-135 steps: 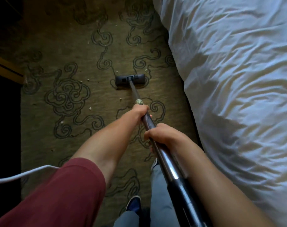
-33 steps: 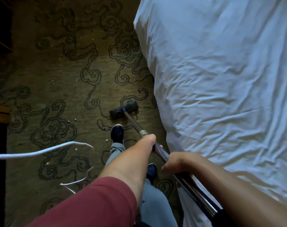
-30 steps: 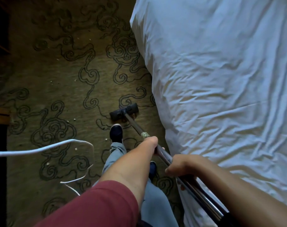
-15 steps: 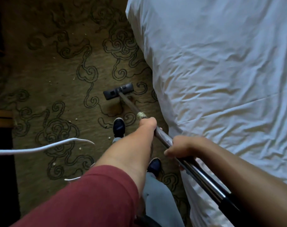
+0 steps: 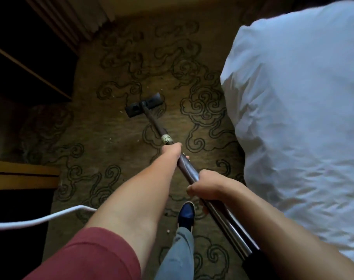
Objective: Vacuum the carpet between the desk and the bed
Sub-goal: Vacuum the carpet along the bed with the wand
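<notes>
The olive carpet [image 5: 115, 154] with dark swirl patterns runs between the wooden desk [image 5: 20, 174] on the left and the white-covered bed [image 5: 297, 122] on the right. A dark vacuum head [image 5: 144, 107] lies flat on the carpet, well ahead of my feet. Its metal wand [image 5: 189, 172] slants back toward me. My left hand [image 5: 172, 151] grips the wand farther down, just behind a pale taped band [image 5: 166, 139]. My right hand [image 5: 207, 185] grips it higher up, nearer my body. Small pale crumbs lie scattered around the head.
A white power cord [image 5: 40, 218] hangs across the lower left. My dark shoe [image 5: 186, 214] and grey trouser leg stand on the carpet under the wand. Dark wooden furniture [image 5: 30, 57] fills the upper left, and a wall edge shows at the top.
The vacuum head has slid forward and away from my feet, farther up the carpet strip. My view has tilted up, showing the bed's far end and the wall. Both hands keep their grip.
</notes>
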A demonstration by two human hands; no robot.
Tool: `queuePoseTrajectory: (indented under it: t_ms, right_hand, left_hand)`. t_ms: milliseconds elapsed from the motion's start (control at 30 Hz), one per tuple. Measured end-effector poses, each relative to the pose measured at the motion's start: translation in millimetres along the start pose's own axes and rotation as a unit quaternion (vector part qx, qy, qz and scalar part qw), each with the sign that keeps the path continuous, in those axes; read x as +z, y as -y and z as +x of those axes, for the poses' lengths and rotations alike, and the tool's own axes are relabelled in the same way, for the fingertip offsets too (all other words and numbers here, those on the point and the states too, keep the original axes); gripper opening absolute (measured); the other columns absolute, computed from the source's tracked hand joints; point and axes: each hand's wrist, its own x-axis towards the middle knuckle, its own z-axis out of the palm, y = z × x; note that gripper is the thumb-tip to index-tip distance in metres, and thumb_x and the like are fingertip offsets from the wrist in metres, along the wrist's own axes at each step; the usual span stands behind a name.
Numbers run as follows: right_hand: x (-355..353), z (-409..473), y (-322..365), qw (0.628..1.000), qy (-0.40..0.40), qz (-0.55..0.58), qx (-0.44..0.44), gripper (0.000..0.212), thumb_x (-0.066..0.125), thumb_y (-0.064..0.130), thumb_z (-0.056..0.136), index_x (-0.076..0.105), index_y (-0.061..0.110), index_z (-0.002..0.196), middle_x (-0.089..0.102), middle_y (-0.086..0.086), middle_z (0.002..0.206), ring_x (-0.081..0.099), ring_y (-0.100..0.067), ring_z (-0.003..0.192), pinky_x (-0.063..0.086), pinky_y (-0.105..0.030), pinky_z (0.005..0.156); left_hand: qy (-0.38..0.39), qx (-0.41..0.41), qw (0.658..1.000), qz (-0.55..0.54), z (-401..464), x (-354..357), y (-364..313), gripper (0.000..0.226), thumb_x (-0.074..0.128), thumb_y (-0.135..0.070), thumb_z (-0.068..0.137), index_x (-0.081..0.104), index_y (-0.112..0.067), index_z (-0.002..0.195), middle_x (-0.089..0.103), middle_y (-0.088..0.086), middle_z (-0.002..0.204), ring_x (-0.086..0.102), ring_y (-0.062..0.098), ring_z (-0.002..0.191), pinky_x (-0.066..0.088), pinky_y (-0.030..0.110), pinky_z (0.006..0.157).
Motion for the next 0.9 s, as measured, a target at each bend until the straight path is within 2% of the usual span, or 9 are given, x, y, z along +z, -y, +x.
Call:
queuePoseTrajectory:
  t_ms: [67,133,200,300,367,467,600,800,900]
  right_hand:
    - [-15,36,41,0.999,-0.01,0.038,-0.007,0.032,0.065,0.02,0.076,0.053,0.004,0.101,0.07,-0.013,0.074,0.068,-0.021,0.045,0.053,-0.028,0.04]
    - [-30,69,80,0.997,-0.025,0.066,-0.014,0.029,0.065,0.016,0.077,0.053,0.003,0.1,0.068,-0.015,0.069,0.064,-0.021,0.037,0.05,-0.026,0.037]
    - [-48,105,116,0.996,-0.049,0.071,-0.029,0.023,0.066,0.015,0.076,0.054,0.005,0.093,0.067,-0.015,0.068,0.063,-0.021,0.037,0.05,-0.025,0.037]
    - [-76,143,148,0.993,-0.072,0.081,-0.046,0.016,0.068,0.015,0.077,0.06,0.005,0.087,0.064,-0.013,0.064,0.06,-0.019,0.037,0.048,-0.023,0.038]
    - [-90,167,167,0.993,-0.08,0.07,-0.043,0.014,0.067,0.015,0.078,0.062,0.001,0.078,0.064,-0.011,0.05,0.059,-0.019,0.032,0.044,-0.02,0.033]
    - [-97,194,182,0.994,-0.066,0.074,-0.046,0.015,0.064,0.011,0.08,0.059,-0.001,0.072,0.058,-0.005,0.034,0.058,-0.019,0.029,0.044,-0.02,0.03]
    - [-85,221,175,0.99,-0.034,0.131,-0.044,0.015,0.065,0.013,0.084,0.06,0.0,0.078,0.059,-0.006,0.042,0.057,-0.017,0.031,0.047,-0.021,0.034]
    - [-59,219,120,0.98,0.008,0.194,0.036,0.022,0.064,0.025,0.086,0.057,0.005,0.087,0.053,-0.013,0.063,0.053,-0.021,0.037,0.051,-0.028,0.04]
    - [-51,197,80,0.981,-0.012,0.187,0.049,0.022,0.064,0.023,0.084,0.057,0.003,0.093,0.057,-0.013,0.062,0.054,-0.021,0.033,0.05,-0.029,0.038]
  left_hand:
    - [0.007,0.007,0.999,-0.036,27,-10,-47,0.044,0.063,-0.01,0.088,0.049,0.006,0.126,0.058,0.02,0.072,0.058,0.027,0.044,0.051,0.031,0.047]
    - [0.012,0.027,0.997,-0.076,52,-18,-88,0.043,0.062,-0.01,0.089,0.049,0.007,0.126,0.058,0.019,0.065,0.061,0.027,0.04,0.053,0.031,0.047]
    - [0.04,0.022,0.993,-0.113,71,-21,-121,0.039,0.062,-0.012,0.09,0.05,0.003,0.123,0.065,0.025,0.076,0.066,0.03,0.044,0.056,0.034,0.045]
    - [0.061,0.043,0.994,-0.081,84,-17,-142,0.04,0.066,-0.024,0.09,0.056,-0.002,0.122,0.069,0.024,0.102,0.072,0.034,0.075,0.061,0.041,0.064]
    - [0.084,0.045,0.995,-0.043,94,-20,-144,0.039,0.065,-0.036,0.091,0.063,-0.004,0.115,0.069,0.014,0.092,0.068,0.027,0.068,0.057,0.032,0.053]
    - [0.119,0.017,0.99,-0.072,112,-29,-140,0.028,0.061,-0.041,0.095,0.063,-0.016,0.109,0.063,0.006,0.079,0.059,0.017,0.05,0.049,0.022,0.039]
    - [0.081,0.036,0.995,-0.054,134,-34,-136,0.03,0.061,-0.028,0.096,0.052,-0.037,0.123,0.066,0.002,0.091,0.059,0.013,0.054,0.049,0.023,0.038]
    - [0.08,0.04,0.993,0.072,131,-27,-101,0.021,0.062,-0.022,0.095,0.053,-0.026,0.113,0.063,0.01,0.074,0.054,0.013,0.035,0.049,0.025,0.047]
    - [0.1,-0.002,0.993,0.069,113,-17,-83,0.02,0.057,-0.027,0.097,0.052,-0.019,0.114,0.068,0.011,0.078,0.067,0.021,0.053,0.057,0.034,0.064]
